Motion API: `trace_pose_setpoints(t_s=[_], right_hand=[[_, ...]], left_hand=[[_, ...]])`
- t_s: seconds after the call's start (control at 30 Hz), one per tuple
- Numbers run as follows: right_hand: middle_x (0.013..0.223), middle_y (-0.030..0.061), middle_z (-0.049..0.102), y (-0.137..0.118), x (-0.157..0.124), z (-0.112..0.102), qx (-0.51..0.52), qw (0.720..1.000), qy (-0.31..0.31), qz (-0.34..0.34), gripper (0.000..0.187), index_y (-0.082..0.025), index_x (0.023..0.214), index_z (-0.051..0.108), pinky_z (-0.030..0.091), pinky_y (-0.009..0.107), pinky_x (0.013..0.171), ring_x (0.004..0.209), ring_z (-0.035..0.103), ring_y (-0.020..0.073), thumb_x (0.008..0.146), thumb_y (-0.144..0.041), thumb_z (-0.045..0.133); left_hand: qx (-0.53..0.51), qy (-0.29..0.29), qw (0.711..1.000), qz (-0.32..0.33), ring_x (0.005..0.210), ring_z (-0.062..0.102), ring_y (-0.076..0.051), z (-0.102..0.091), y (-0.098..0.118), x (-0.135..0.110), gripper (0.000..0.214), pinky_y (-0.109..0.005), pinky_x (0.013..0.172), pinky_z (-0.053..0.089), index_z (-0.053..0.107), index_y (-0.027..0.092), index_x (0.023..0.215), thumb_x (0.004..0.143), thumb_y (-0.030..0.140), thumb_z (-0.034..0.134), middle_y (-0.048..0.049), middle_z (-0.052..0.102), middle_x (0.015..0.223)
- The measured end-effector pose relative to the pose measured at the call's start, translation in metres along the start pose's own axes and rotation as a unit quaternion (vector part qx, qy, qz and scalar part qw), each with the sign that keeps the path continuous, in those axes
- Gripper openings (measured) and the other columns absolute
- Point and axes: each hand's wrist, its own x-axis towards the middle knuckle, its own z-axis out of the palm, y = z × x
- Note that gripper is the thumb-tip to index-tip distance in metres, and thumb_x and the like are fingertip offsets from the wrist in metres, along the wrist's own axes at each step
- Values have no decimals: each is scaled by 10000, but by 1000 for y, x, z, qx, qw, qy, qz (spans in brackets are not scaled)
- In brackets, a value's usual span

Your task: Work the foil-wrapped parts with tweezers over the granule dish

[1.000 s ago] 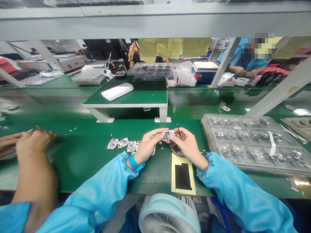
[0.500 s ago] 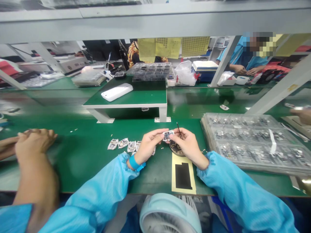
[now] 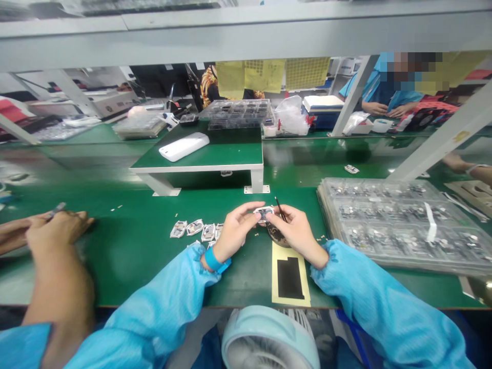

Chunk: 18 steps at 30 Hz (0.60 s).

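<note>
My left hand (image 3: 234,230) and my right hand (image 3: 294,229) meet over the green bench, both pinching a small silver and white part (image 3: 263,212) between their fingertips. My right hand also holds a thin dark tool (image 3: 279,207) that sticks up between its fingers. Under my right hand sits a small round dish (image 3: 274,234) of tiny pieces. A row of similar small parts (image 3: 196,228) lies on the bench just left of my left hand. A yellow card with a black patch (image 3: 289,275) lies near the front edge.
Clear plastic trays (image 3: 400,221) of small parts are stacked at the right. A low green stand (image 3: 215,154) with a white object (image 3: 184,145) stands behind. A co-worker's hands (image 3: 49,230) work at the left. Another person sits across at back right.
My hands have tilted the part slightly and the tool leans more left. The co-worker's hands at left have shifted, and an arm has come into view at far right.
</note>
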Motion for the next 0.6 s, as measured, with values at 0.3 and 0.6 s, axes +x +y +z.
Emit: trace_pose_setpoints(t_s=[0.3,0.6], right_hand=[[896,48,701,-21,-5,-15,-54,987,51,-144,349,-197,759,735,546,308,802,882,682,191,983,-414,579],[924,36,744,-23,-15,-24,-135,961,-2,-240,229,-227,998,700,581,295,700,712,724,162,1025,-406,559]], left_hand=[[-15,5,999,-36,822,711,-187,1,4,4,336,-304,795,583,799,153,1057,790,355,828,-96,791,1017],[-21,-1,999,-27,986,725,-227,-1,3,3,300,-343,943,560,805,164,1045,803,342,820,-99,790,1060]])
